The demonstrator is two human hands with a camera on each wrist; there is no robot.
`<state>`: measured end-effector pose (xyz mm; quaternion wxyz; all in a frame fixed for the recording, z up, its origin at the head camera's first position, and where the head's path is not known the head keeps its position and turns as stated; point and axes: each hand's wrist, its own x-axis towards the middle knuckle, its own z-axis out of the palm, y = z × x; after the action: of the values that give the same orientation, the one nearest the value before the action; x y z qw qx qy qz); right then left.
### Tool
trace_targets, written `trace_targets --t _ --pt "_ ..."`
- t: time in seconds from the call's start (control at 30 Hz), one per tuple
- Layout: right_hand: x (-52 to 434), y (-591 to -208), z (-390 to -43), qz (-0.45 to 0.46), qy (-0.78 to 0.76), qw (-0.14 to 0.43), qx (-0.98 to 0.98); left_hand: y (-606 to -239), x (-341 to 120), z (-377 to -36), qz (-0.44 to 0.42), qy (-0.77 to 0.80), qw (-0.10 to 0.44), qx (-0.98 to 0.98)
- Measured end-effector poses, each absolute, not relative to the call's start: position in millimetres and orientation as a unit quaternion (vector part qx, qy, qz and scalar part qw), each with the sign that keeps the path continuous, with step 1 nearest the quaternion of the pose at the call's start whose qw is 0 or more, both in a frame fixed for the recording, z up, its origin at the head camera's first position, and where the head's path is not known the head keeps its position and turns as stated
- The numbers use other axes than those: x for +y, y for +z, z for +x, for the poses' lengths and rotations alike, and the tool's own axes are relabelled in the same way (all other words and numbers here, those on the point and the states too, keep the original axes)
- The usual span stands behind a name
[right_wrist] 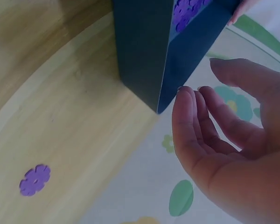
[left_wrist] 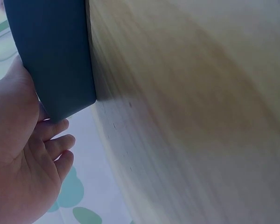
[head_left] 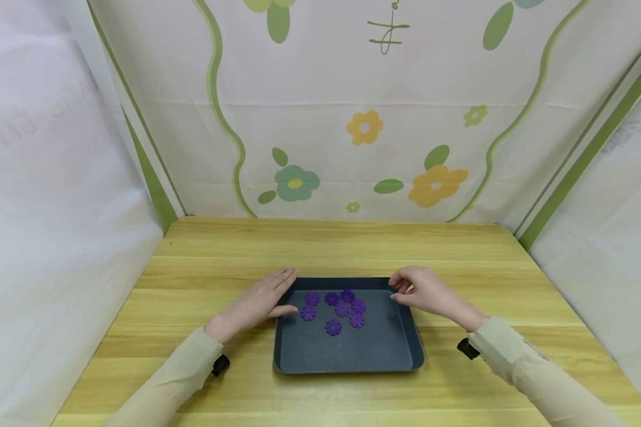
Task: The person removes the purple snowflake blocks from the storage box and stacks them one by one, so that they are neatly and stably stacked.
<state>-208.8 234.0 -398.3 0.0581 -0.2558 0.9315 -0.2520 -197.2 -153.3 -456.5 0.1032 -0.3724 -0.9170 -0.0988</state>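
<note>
A dark blue tray (head_left: 352,350) lies on the wooden table (head_left: 320,249), with several purple flower-shaped discs (head_left: 342,309) in its far half. My left hand (head_left: 259,302) lies flat at the tray's far left corner, fingers straight, thumb against the rim. In the left wrist view the left hand (left_wrist: 23,177) sits beside the tray's corner (left_wrist: 51,51). My right hand (head_left: 424,292) hovers at the far right corner with loosely curled fingers and holds nothing. In the right wrist view the right hand (right_wrist: 224,140) is just off the tray's corner (right_wrist: 140,46), and the discs (right_wrist: 186,11) show inside.
One purple disc (right_wrist: 34,179) lies loose on the table outside the tray, seen only in the right wrist view. Flower-printed fabric walls (head_left: 363,118) close in the table at the back and both sides. Bare wood surrounds the tray.
</note>
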Motion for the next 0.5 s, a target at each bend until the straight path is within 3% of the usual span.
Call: trace_targets --t 0.5 --pt "214 -405 -216 -0.305 -0.254 0.100 0.912 -457 -153 -198 -0.368 -0.086 0.092 -0.921"
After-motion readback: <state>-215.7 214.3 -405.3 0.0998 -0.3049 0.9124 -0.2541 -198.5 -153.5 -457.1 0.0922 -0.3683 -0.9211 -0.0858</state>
